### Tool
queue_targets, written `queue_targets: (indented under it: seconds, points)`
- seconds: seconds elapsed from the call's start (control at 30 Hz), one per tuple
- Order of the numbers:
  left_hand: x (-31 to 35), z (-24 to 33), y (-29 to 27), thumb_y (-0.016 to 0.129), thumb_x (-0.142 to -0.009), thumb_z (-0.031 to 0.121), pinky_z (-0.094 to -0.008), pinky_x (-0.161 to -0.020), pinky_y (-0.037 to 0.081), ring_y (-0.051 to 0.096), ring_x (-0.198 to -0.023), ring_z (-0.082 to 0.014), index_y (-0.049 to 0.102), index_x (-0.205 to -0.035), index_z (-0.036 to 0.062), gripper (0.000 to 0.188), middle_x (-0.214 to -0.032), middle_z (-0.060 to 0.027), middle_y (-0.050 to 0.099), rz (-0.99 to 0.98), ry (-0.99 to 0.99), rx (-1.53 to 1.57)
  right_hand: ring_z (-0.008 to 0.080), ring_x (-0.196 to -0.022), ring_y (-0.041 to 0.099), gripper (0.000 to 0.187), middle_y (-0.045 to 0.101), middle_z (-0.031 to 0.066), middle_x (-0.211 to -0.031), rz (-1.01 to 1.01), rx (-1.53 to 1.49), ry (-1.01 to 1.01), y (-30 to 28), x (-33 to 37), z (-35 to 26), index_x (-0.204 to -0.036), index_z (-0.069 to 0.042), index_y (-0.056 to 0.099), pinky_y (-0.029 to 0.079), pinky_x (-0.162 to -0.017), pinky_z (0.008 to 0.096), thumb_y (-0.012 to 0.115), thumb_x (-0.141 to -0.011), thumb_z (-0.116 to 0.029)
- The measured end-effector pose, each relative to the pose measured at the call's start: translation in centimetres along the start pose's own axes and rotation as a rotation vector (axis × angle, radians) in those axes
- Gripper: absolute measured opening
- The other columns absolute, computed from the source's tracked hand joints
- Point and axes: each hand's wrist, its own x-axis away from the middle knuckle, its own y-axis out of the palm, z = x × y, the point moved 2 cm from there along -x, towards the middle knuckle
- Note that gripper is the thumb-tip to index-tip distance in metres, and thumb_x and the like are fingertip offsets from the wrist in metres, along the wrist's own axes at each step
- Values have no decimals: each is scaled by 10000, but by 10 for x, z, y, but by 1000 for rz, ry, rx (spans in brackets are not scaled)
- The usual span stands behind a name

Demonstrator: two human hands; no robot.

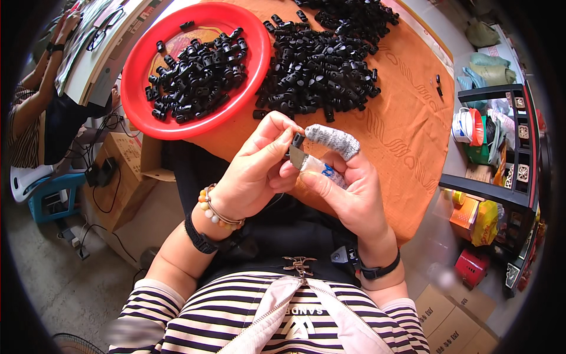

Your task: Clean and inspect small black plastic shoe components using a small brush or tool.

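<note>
Between the thumb and fingers of my left hand (pixel 253 168) is a small black cord lock (pixel 297 141), held over the near edge of the orange cloth. My right hand (pixel 361 197) grips a small flat metal blade (pixel 298 157) by its white wrapped end, which bears a blue mark. The blade's tip meets or nearly meets the cord lock; whether they touch I cannot tell. A grey knitted finger cover (pixel 333 139) sits on my right index finger. Beyond my hands, many like pieces form a black heap (pixel 318 71), and more lie in a red round tray (pixel 134 88).
An orange cloth (pixel 401 130) covers the table. Two loose pieces (pixel 438 85) lie near its right edge. Dark shelving (pixel 489 184) with bags stands at right, above cardboard boxes (pixel 451 321). At left are a carton (pixel 121 177), cables, a blue stool (pixel 56 200) and another person's arm (pixel 44 82).
</note>
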Motion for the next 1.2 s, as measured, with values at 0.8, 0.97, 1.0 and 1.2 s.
queue_targets:
  seconds: [0.8, 0.97, 1.0, 1.2]
  points:
    - [-1, -3, -3, 439, -945, 201, -148, -439, 240, 330, -518, -11, 432, -958, 138, 64, -667, 21, 442, 56, 3, -42, 76, -903, 548, 331, 608, 58, -996, -32, 93, -21, -13, -5, 3, -1162, 20, 497, 456, -797, 222, 552, -836, 16]
    - [-1, -2, -5, 435, -946, 201, -150, -438, 239, 318, -512, -16, 436, -956, 136, 66, -660, 20, 435, 26, -14, -32, 54, -879, 538, 312, 606, 39, -985, -36, 130, -7, -16, -6, 2, -1134, 13, 519, 449, -770, 204, 571, -827, 2]
    - [-1, -2, -5, 433, -947, 202, -151, -438, 239, 314, -511, -17, 438, -956, 134, 68, -658, 19, 434, 18, -20, -30, 69, -918, 542, 335, 596, 56, -1036, -51, 126, 17, -17, -6, 2, -1151, 8, 511, 442, -803, 213, 575, -822, 12]
    - [-1, -4, -7, 422, -951, 209, -153, -435, 237, 295, -497, -17, 451, -962, 134, 81, -645, 19, 432, -8, -54, -24, 50, -880, 533, 297, 602, 30, -976, -36, 127, 18, -19, -4, 2, -1125, 14, 527, 449, -769, 201, 569, -831, 0]
